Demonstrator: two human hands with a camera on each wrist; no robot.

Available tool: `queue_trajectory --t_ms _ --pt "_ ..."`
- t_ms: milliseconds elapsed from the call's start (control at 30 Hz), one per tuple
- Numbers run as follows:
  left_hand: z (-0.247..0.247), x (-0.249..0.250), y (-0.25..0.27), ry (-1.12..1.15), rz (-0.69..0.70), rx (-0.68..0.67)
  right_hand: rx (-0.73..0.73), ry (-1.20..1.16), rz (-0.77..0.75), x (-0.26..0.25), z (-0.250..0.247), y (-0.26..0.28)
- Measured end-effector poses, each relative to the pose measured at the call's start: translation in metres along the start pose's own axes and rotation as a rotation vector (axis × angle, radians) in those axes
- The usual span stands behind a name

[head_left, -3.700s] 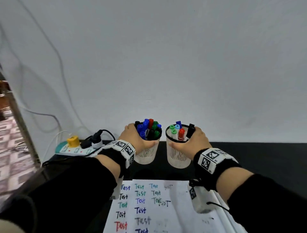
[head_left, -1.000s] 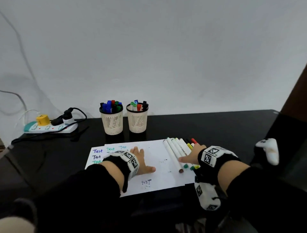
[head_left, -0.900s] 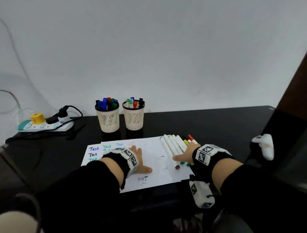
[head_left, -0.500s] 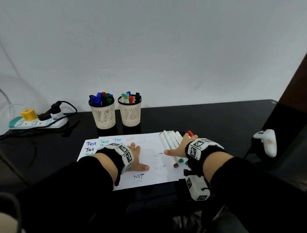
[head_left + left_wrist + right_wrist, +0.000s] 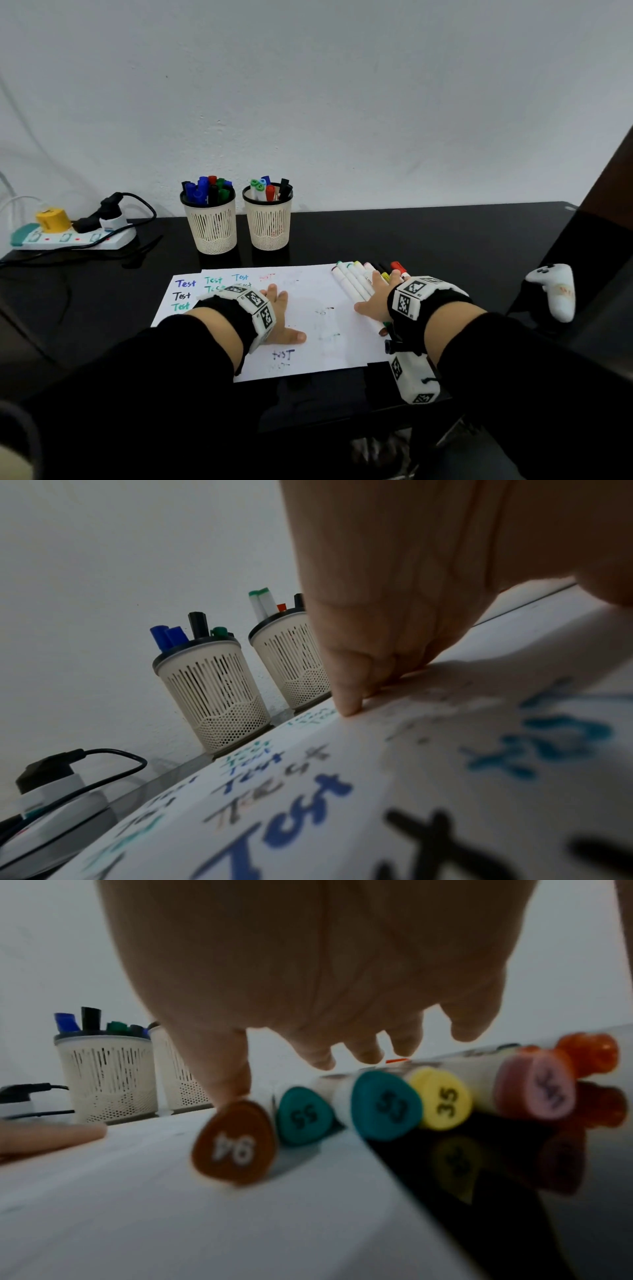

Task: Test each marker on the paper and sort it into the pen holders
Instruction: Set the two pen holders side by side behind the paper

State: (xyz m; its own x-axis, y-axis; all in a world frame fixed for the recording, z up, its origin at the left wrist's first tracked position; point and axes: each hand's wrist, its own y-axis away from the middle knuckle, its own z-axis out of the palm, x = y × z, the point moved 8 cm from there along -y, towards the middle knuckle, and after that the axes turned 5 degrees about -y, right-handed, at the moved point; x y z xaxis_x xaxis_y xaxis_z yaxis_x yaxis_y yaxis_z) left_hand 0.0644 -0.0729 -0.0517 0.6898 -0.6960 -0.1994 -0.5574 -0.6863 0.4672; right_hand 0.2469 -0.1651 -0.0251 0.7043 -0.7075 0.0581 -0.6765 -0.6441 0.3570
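Observation:
A white paper (image 5: 318, 329) with several coloured "Test" words lies on the black table. My left hand (image 5: 279, 317) lies flat on it, fingertips (image 5: 347, 704) pressing down. Several white markers (image 5: 352, 284) with coloured caps lie in a row at the paper's right edge. My right hand (image 5: 375, 298) rests over them with spread fingers; the thumb (image 5: 227, 1085) touches the brown-capped marker 94 (image 5: 234, 1142). Neither hand holds anything. Two cream mesh pen holders stand behind the paper: the left one (image 5: 210, 224) is full of markers, the right one (image 5: 269, 221) has fewer.
A power strip (image 5: 72, 233) with plugs and cables sits at the back left. A white game controller (image 5: 556, 291) rests at the right edge. A white wall rises directly behind the holders. Bare black tabletop lies right of the holders.
Both hands left the pen holders and came down to the paper. Over the last second the view shifted slightly; my right hand settled further over the row of markers, and the left stayed flat.

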Motion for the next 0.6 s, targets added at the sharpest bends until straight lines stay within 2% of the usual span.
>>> queue_trajectory --t_ms 333,433,600 --pt "0.000 0.000 0.002 -0.003 -0.012 -0.018 -0.018 -0.025 -0.159 0.005 -0.016 0.037" --pt "0.000 -0.001 0.002 -0.005 -0.012 -0.013 -0.021 -0.014 -0.136 0.009 -0.012 0.027" --pt "0.000 -0.002 0.000 -0.003 -0.010 -0.015 -0.042 -0.088 0.042 0.032 -0.009 0.005"
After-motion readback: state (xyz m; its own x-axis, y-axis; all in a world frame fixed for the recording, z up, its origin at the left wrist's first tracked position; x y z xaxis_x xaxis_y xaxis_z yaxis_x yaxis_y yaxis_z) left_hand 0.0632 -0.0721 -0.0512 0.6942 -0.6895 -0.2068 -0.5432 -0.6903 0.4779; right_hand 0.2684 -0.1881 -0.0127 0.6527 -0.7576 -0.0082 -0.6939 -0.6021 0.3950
